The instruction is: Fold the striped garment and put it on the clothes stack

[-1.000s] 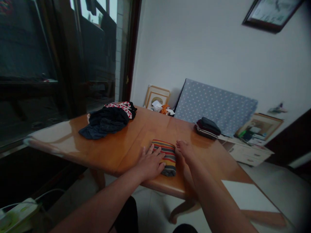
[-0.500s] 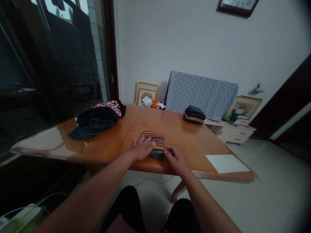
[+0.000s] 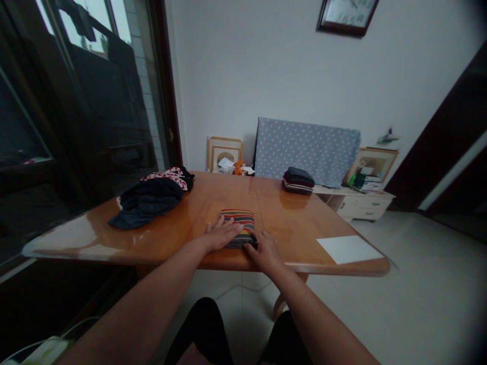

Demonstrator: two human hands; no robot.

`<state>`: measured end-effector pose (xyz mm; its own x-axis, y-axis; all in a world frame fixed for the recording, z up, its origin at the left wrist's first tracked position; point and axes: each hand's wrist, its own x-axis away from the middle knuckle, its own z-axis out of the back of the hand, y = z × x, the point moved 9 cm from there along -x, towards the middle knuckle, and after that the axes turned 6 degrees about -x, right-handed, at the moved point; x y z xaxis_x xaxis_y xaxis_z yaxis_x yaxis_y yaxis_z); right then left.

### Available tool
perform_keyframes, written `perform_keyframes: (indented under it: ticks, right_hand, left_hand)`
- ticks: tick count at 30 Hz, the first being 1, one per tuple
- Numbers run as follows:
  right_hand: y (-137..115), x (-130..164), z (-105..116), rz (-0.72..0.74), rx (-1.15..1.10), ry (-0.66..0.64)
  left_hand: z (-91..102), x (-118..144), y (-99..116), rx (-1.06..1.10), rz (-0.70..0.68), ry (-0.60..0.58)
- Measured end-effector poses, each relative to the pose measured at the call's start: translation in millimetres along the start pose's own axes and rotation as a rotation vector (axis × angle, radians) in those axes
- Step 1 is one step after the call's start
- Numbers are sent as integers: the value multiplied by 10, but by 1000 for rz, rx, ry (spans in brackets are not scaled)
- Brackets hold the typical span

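Clothes pile [image 3: 152,200] on left of table [image 3: 220,190]. Left hand [image 3: 224,234] flat on striped cloth [image 3: 237,215], fingers slightly spread, hiding its left part. Cloth folded, near table's front edge, left of right fingertips; stripes crosswise, long axis unclear. Right hand [image 3: 265,249] equally near, touching near right corner, fingers curled; whether pinching, cannot tell. Cloth's underside hidden.

flat folded multicoloured striped cloth [image 3: 246,221]

A white sheet [image 3: 349,249] lies on the table [image 3: 224,190], near its right end. Beyond, a picture [image 3: 224,151] stands left of a dotted cloth [image 3: 304,149]; a frame [image 3: 348,15] hangs above.
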<state>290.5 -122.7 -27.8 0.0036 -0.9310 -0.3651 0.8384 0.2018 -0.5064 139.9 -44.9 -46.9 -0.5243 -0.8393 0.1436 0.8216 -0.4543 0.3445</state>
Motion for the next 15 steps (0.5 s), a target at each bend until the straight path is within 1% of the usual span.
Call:
perform_keyframes:
  ticks: [5, 9, 15]
  right_hand:
    - [-82, -49, 40, -56, 116, 28]
    - [-130, -74, 44, -114, 197, 26]
    - [-139, -28, 27, -70, 131, 30]
  left_hand:
    - [12, 40, 50, -79, -41, -27]
    - [13, 46, 61, -156, -40, -20]
    - [-19, 20, 49, -196, -24, 13]
